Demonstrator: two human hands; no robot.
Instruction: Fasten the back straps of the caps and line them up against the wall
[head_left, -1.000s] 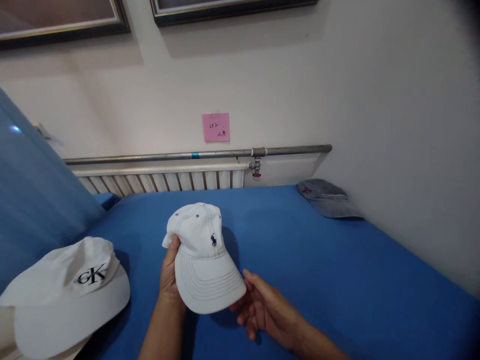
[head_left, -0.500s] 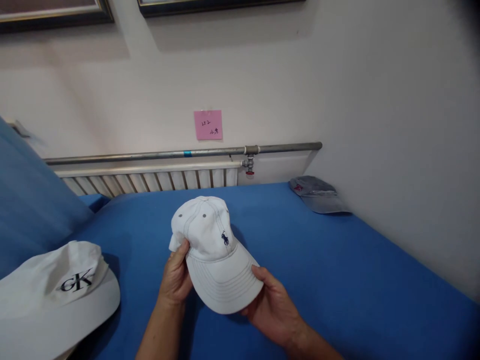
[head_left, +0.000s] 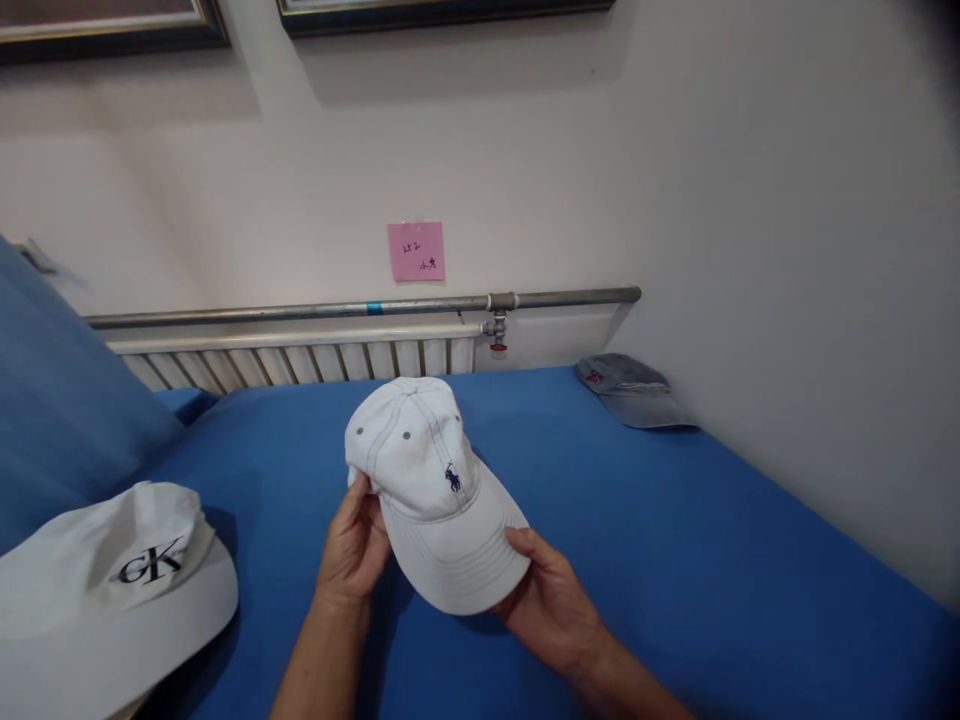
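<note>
white cap, one item

white cap (head_left: 431, 490): baseball style, rounded crown with pale grey seams, small dark eyelets and a navy horse-and-rider emblem on the front; curved brim with rows of stitching. crown full, tilted away; brim points down and toward the wearer. held just above the near middle of the blue surface (head_left: 675, 540), left hand (head_left: 352, 545) at the crown's side, right hand (head_left: 551, 600) under the brim.

Your left hand (head_left: 352, 545) pinches thumb to fingers, its back toward you; your right hand (head_left: 551, 600), just beside it, clamps thumb over fingers.
</note>
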